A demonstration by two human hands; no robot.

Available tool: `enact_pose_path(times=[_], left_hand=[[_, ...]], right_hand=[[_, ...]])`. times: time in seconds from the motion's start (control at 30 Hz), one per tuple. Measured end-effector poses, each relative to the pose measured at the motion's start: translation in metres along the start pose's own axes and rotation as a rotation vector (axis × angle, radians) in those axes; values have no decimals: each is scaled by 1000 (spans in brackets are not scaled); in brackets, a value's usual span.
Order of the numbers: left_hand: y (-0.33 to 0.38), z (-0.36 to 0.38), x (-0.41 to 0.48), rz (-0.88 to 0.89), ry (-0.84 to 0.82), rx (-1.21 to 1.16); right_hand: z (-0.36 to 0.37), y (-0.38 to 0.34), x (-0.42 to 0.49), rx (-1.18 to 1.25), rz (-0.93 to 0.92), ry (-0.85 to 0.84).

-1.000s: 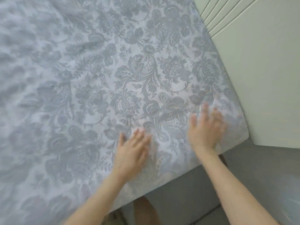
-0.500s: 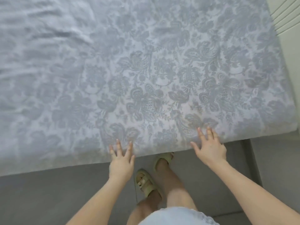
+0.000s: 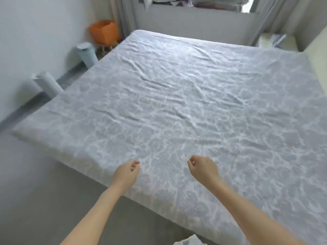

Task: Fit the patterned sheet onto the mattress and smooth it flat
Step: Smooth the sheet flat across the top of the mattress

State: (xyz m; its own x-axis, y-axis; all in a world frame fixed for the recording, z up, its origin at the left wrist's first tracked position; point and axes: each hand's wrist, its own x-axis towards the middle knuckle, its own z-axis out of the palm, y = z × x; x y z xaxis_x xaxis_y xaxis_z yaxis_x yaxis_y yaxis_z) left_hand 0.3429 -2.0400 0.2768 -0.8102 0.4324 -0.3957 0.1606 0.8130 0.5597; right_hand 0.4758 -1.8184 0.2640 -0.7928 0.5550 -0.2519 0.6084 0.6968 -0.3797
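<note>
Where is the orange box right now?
Head view, upper left: the orange box sits by the wall beside the curtain, just beyond the far-left corner of the patterned sheet.

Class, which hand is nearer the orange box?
Left. The left hand is closer to the side where the orange box stands; the right hand is farther right.

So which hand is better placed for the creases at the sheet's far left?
Left, probably: the left hand hovers on that side of the patterned sheet; the right hand would cross over. Both are empty.
</note>
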Motion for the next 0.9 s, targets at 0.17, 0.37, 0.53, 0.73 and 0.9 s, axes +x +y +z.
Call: enact_pose_path(times=[0.17,0.37,0.53,0.73,0.9], left_hand=[[-59,-119,-14,-50,257,-91],[-181,-250,2,-110,451,-115],[-276,-360,27,-99,458,-50],[-340,-484,90,-25,479,27],[-360,-572,184,124,441,44]], right_hand=[[-18,-118,45,-35,-145,-7],[15,-269,102,-18,-212,-1],[57,-381,134,87,-98,45],[89,-499,178,156,-9,86],[103,-581,243,203,50,171]])
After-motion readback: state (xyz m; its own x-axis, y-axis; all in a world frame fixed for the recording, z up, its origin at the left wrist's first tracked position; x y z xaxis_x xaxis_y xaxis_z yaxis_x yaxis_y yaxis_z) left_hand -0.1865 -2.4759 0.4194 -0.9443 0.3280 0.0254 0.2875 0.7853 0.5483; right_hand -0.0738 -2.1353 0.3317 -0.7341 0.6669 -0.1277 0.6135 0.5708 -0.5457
